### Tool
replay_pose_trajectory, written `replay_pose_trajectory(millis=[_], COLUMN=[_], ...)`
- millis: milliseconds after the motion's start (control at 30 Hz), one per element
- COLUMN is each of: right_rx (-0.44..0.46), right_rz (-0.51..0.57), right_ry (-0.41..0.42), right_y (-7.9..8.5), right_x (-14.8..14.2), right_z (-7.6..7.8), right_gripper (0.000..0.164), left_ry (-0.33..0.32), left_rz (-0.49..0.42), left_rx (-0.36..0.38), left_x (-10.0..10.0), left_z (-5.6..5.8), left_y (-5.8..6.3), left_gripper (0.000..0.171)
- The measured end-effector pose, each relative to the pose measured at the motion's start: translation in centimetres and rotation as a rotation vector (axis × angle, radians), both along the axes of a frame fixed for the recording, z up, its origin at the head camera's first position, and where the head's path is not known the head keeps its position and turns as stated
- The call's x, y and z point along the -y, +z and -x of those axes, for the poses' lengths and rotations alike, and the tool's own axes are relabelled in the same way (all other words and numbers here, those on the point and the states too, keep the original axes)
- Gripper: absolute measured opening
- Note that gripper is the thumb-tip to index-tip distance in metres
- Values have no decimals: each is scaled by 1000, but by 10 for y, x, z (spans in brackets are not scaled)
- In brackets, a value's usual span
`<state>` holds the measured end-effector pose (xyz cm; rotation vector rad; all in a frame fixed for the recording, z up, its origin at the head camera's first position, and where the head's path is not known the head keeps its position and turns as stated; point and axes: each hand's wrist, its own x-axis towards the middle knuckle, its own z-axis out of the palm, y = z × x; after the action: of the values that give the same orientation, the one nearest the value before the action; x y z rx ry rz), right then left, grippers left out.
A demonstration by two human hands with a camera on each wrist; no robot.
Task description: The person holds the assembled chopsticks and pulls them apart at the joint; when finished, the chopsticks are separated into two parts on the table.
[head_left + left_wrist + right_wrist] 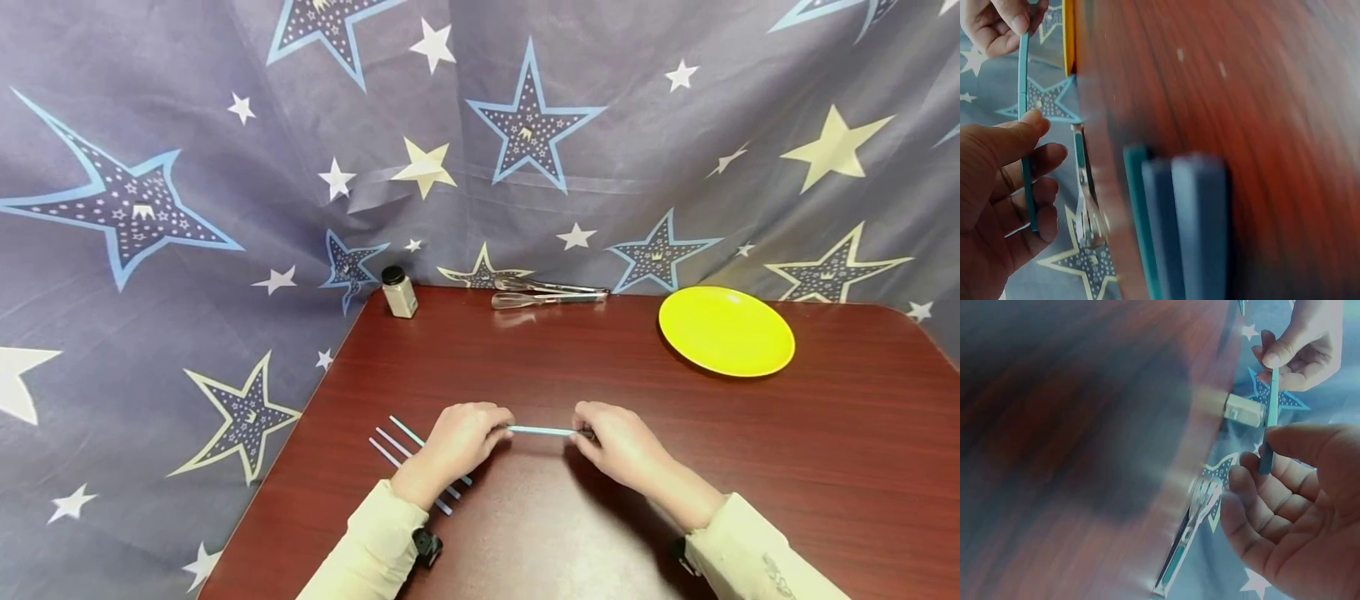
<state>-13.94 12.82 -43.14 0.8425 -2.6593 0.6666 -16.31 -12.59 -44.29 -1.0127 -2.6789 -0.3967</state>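
Both hands hold a thin teal stick [542, 430] between them, level above the table. My left hand [467, 435] pinches it between thumb and fingers, with the end lying along the fingers [1047, 190] in the left wrist view. A fine cross line shows on the stick [1022, 94] near its middle. Toward the other end, my right hand [617, 437] pinches it between thumb and forefinger; the short dark tip [1265, 464] pokes past the thumb. Three more sticks [393, 435], teal and bluish, lie side by side on the table, partly hidden under my left wrist.
At the table's [525, 367] back edge stand a black-capped shaker jar [400, 293] on the left and, right of it, metal tongs [551, 296] lying flat. A yellow plate [726, 332] sits at the back right. Behind hangs a star-patterned cloth [525, 208].
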Motion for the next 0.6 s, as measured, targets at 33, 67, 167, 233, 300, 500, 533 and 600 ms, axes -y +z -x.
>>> replay_pose_trajectory(millis=[33, 67, 167, 233, 300, 500, 533, 600], right_rx=[-2, -1, 3, 12, 24, 7, 1, -16], right_rz=[-4, -7, -15, -19, -22, -16, -15, -14], right_ry=[-2, -7, -22, -30, -37, -33, -29, -19], right_y=[0, 0, 0, 0, 0, 2, 2, 2], right_x=[-3, -6, -13, -18, -22, -33, -35, -37], right_z=[0, -1, -1, -2, -3, -6, -7, -7], right_gripper=[23, 23, 23, 23, 23, 25, 26, 26], left_ry=[-4, -8, -23, -35, -45, -83, -88, -95], left_rz=[-5, -10, -21, -31, -38, -72, -74, -77], left_rx=[8, 15, 27, 37, 44, 60, 61, 66], left_x=[-3, -7, -17, -25, -33, -54, -57, -63], left_z=[-1, -1, -2, -3, -3, -5, -5, -5], left_y=[-1, -1, -2, -3, -4, -6, -7, -8], left_gripper=[6, 7, 8, 9, 10, 11, 11, 12])
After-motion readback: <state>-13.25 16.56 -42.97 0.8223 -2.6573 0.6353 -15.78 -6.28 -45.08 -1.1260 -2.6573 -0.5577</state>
